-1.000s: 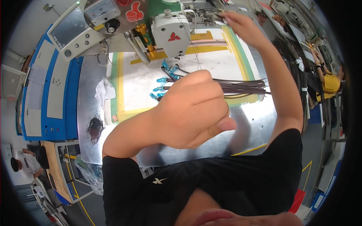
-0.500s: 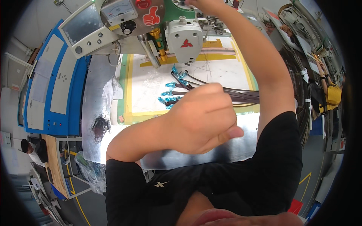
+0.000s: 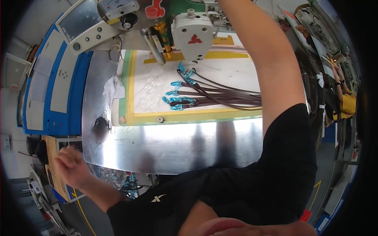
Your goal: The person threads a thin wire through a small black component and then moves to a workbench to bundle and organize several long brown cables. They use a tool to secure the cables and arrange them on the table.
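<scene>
My left hand (image 3: 73, 167) is out at the lower left, past the metal table's corner and over a wooden bench. Its fingers are curled and slightly blurred; what they may hold is hidden. My right forearm (image 3: 271, 51) reaches up past the sewing machine head (image 3: 193, 37), and the hand lies beyond the top edge. On the white work surface (image 3: 145, 74), framed in yellow and green tape, lies a bundle of dark brown straps (image 3: 224, 95). Their left ends carry fittings wrapped in blue film (image 3: 177, 107). A small round metal piece (image 3: 160, 119) sits on the front tape.
At the upper left are a control screen (image 3: 80, 19) and a blue cabinet (image 3: 59, 78). A white cloth (image 3: 114, 87) and a tangle of dark thread (image 3: 101, 128) lie on the metal table (image 3: 177, 149). Clear plastic bags (image 3: 106, 175) hang below its front left edge.
My left hand has swung from over the straps to the lower left, uncovering straps and the round metal piece. My right hand has slipped out past the top edge.
</scene>
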A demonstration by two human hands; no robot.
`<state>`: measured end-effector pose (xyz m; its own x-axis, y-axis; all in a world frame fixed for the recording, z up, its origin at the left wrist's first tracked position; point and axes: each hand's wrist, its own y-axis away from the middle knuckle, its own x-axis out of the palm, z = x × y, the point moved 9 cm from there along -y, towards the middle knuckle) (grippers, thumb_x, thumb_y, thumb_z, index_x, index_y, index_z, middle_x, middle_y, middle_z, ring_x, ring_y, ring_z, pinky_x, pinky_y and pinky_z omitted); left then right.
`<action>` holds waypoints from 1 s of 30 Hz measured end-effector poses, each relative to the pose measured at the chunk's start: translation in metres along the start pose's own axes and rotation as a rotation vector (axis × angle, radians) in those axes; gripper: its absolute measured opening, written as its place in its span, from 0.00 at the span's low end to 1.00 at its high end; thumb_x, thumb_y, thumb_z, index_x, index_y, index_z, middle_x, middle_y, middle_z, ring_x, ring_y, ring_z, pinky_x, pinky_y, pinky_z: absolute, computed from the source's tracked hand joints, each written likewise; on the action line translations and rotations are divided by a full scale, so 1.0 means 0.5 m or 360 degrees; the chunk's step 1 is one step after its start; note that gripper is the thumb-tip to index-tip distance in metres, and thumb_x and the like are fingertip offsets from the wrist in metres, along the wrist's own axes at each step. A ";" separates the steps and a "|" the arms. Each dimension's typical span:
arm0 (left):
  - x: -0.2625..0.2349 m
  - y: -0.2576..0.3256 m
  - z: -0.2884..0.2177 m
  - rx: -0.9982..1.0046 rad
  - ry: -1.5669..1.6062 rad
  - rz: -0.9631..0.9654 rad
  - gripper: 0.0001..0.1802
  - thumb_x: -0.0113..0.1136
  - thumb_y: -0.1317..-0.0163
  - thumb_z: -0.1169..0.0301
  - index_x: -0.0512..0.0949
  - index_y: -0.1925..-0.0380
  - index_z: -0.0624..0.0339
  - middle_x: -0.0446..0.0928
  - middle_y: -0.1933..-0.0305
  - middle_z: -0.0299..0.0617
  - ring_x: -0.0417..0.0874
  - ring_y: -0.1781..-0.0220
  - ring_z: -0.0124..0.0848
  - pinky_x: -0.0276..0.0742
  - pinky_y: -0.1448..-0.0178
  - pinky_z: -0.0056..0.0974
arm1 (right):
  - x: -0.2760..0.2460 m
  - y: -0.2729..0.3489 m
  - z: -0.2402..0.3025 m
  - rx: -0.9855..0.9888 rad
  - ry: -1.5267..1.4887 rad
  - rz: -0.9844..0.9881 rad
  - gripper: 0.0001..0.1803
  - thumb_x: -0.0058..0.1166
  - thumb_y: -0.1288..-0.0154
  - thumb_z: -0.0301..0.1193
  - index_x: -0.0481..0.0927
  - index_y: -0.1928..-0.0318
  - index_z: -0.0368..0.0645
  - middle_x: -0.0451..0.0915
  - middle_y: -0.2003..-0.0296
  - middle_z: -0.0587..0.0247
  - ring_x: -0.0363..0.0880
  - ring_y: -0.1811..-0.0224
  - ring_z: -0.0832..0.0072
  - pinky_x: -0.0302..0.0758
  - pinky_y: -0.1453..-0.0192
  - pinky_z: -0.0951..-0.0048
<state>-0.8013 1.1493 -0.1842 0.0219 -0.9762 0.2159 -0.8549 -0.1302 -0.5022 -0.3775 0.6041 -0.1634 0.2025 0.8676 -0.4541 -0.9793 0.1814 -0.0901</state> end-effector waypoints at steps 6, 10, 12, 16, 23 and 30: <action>-0.391 0.218 -0.049 -0.0455 -0.0810 -0.1318 0.24 0.54 0.22 0.54 0.70 0.78 0.54 0.65 0.77 0.31 0.62 0.76 0.19 0.55 0.72 0.30 | 0.022 0.067 0.025 0.0114 0.0118 0.0282 0.15 0.71 0.40 0.36 0.81 0.75 0.40 0.65 0.84 0.68 0.58 0.84 0.75 0.55 0.79 0.66; -0.599 0.382 -0.064 -0.0861 -0.1334 -0.1574 0.22 0.58 0.24 0.56 0.73 0.77 0.54 0.66 0.79 0.29 0.64 0.77 0.18 0.55 0.72 0.30 | -0.002 0.065 0.010 0.0115 0.0050 0.0069 0.13 0.69 0.38 0.36 0.84 0.72 0.40 0.68 0.81 0.65 0.62 0.81 0.74 0.59 0.77 0.65; -0.787 0.538 -0.095 -0.0843 -0.1454 -0.1650 0.21 0.59 0.26 0.56 0.74 0.78 0.53 0.65 0.79 0.28 0.64 0.78 0.19 0.55 0.72 0.30 | 0.014 0.077 0.019 0.0095 0.0195 0.0191 0.12 0.68 0.37 0.36 0.86 0.69 0.39 0.69 0.80 0.65 0.63 0.80 0.74 0.60 0.76 0.64; -0.975 0.821 -0.149 -0.1262 -0.1407 -0.1855 0.19 0.63 0.30 0.56 0.74 0.78 0.51 0.66 0.79 0.28 0.65 0.80 0.22 0.58 0.74 0.33 | 0.017 0.074 0.008 0.0126 0.0082 0.0393 0.13 0.67 0.36 0.37 0.89 0.64 0.39 0.71 0.81 0.64 0.65 0.81 0.73 0.62 0.77 0.65; -0.697 1.008 0.133 -0.2265 -0.0808 -0.1499 0.17 0.65 0.32 0.56 0.76 0.77 0.50 0.68 0.84 0.28 0.68 0.86 0.24 0.62 0.81 0.34 | 0.018 0.117 0.058 -0.0208 0.0910 0.0084 0.19 0.70 0.43 0.42 0.87 0.69 0.35 0.80 0.77 0.57 0.75 0.80 0.69 0.73 0.78 0.64; -0.358 0.968 0.338 -0.3035 -0.1006 0.0128 0.24 0.58 0.32 0.45 0.84 0.70 0.54 0.77 0.76 0.33 0.77 0.77 0.25 0.64 0.78 0.35 | -0.088 -0.045 -0.100 -0.0382 0.0671 0.0184 0.22 0.60 0.33 0.46 0.85 0.46 0.46 0.78 0.67 0.72 0.71 0.68 0.82 0.67 0.63 0.75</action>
<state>-1.1317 1.2315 -0.6074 -0.2561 -0.9365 -0.2397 -0.2023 -0.1906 0.9606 -0.3644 0.5385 -0.1856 0.1219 0.6040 -0.7876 -0.9786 -0.0594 -0.1970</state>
